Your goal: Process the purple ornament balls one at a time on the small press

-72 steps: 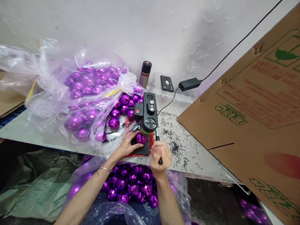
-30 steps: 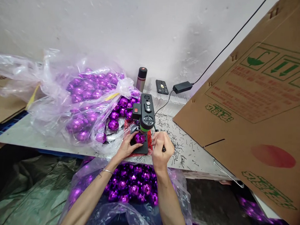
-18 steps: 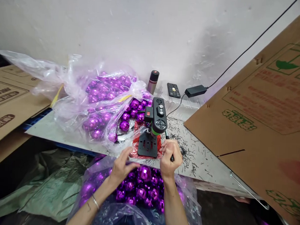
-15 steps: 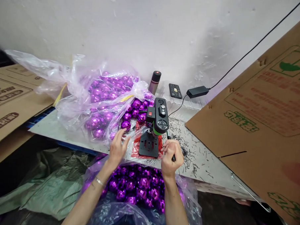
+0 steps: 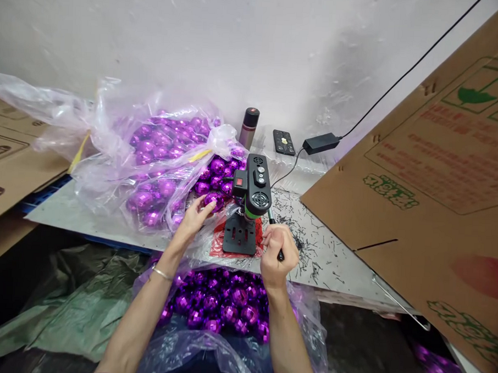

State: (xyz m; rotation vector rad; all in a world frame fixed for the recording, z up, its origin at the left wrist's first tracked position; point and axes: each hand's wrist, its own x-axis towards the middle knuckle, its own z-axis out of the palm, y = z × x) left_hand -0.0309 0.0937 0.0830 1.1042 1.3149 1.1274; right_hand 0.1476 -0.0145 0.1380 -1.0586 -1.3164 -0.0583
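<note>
My left hand (image 5: 195,219) has its thumb and fingers around a shiny purple faceted ball (image 5: 216,199) at the mouth of the plastic bag. My right hand (image 5: 279,255) is closed around the black-gripped lever (image 5: 271,216) of a small black press machine (image 5: 259,181). The machine has a red switch, vent grilles and a green ring under its head. Its slotted black base plate (image 5: 239,238) is bare and rests on red plastic. More purple balls (image 5: 217,166) lie just behind the held one.
A clear bag (image 5: 150,171) of purple balls lies left on the table. Another open bag (image 5: 223,303) of balls is below the table edge. Small black bits (image 5: 312,241) litter the tabletop. Behind are a flask (image 5: 248,129), phone (image 5: 284,142) and power adapter (image 5: 321,143); a carton (image 5: 430,200) leans right.
The ball on the base plate was let go into the lower bag. My left hand then moved up and left to another ball. My right hand stayed on the lever.
</note>
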